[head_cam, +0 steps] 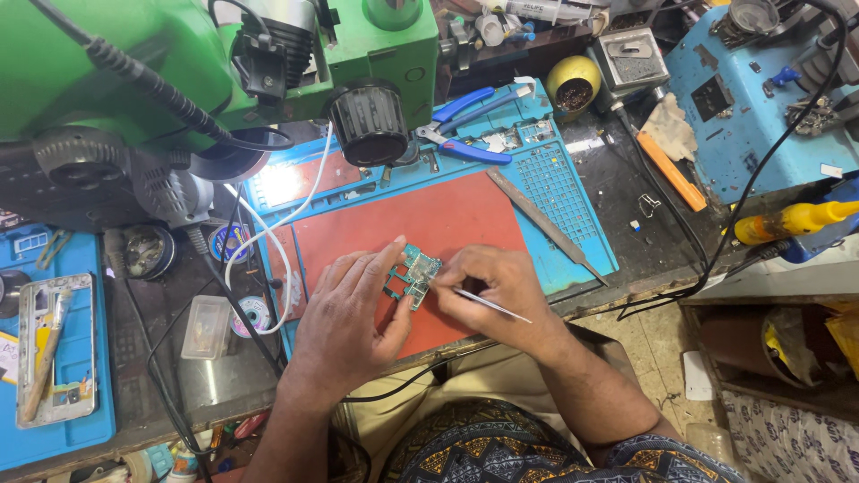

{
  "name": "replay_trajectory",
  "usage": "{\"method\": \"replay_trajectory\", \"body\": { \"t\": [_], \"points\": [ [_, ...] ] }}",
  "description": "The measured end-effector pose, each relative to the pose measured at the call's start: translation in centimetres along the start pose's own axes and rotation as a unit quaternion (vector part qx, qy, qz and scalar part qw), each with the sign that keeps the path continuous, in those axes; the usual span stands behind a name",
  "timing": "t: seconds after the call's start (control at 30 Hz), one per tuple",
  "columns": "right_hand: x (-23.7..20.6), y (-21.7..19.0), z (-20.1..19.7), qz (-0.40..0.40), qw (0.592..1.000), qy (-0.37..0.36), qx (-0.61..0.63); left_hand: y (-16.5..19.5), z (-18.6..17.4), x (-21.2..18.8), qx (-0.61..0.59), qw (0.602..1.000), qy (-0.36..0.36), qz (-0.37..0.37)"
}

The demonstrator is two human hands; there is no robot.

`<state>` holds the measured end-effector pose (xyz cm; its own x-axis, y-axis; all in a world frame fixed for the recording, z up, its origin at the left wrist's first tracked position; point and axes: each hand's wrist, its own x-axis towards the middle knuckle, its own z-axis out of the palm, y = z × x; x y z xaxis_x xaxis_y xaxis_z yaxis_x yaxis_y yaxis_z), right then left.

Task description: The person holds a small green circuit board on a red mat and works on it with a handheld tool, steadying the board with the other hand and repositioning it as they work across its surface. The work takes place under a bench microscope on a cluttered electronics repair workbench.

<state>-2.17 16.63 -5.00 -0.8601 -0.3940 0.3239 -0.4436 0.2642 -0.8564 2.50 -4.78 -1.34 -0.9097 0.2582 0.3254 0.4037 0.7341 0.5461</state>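
On the red rubber work mat point(447, 224) a small green circuit board point(412, 273) lies between both hands. Left hand point(344, 309) pins its near-left edge with thumb and fingertips, palm down. Right hand point(497, 286), just right of the board, pinches thin silver metal tweezers point(488, 304), tips touching the board's right edge.

green microscope point(179, 54) top left | blue-handled pliers point(465, 134) behind red mat point(447, 224) | yellow pot point(574, 82) | metal file point(546, 228) | phone frame point(54, 349) on left blue mat point(89, 429) | orange tool point(671, 170) | bench point(626, 215)
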Motion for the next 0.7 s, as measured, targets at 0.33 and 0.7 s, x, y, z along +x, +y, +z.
{"method": "replay_trajectory", "body": {
  "t": [0.33,0.7],
  "points": [
    [0.01,-0.15,0.2,0.035,0.999,0.012,-0.016,0.02,0.0,0.02,0.001,1.0,-0.006,-0.007],
    [0.0,-0.11,0.13,0.004,1.0,-0.005,0.014,-0.05,0.03,-0.06,0.0,1.0,-0.002,0.0]
  ]
}}
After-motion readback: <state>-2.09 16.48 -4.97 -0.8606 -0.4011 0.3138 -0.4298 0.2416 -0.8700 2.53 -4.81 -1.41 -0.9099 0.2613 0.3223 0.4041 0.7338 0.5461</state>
